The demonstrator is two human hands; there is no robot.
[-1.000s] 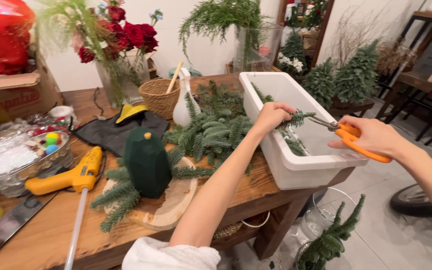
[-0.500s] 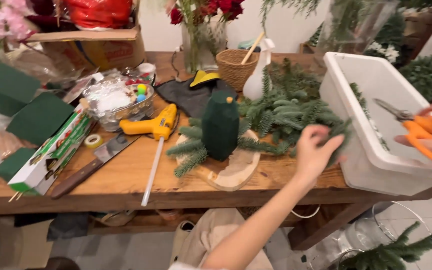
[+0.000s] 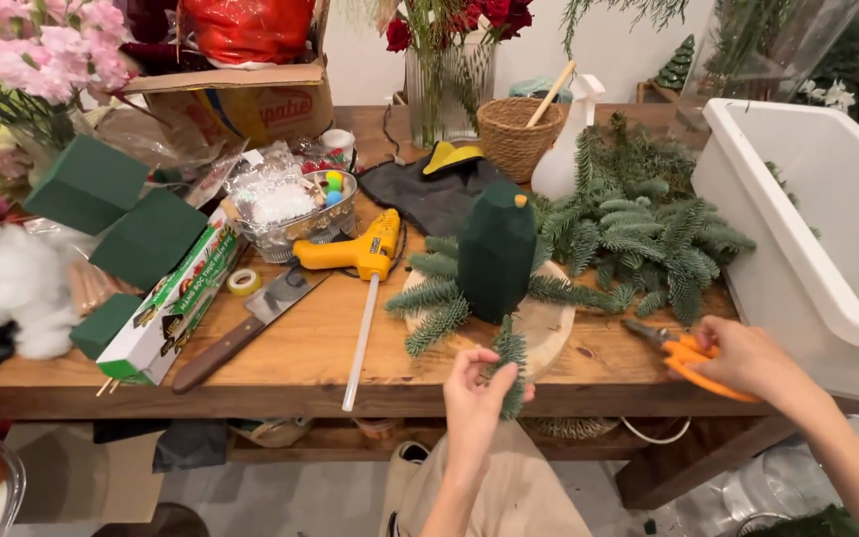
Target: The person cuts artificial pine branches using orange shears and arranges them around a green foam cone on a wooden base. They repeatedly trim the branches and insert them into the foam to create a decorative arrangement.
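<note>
While your left hand [image 3: 477,393] pinches a fir sprig [image 3: 510,363] in its fingers before the foam cone [image 3: 496,251], your right hand [image 3: 748,356] grips orange scissors [image 3: 683,351] on the desk [image 3: 300,358].

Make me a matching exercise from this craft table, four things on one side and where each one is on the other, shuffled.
Things:
1 fir sprig
2 orange scissors
3 yellow glue gun
4 white tub

Places:
A right end of the table
B in the left hand
C left of the green foam cone
D in the right hand

Pairs: 1-B, 2-D, 3-C, 4-A
</note>
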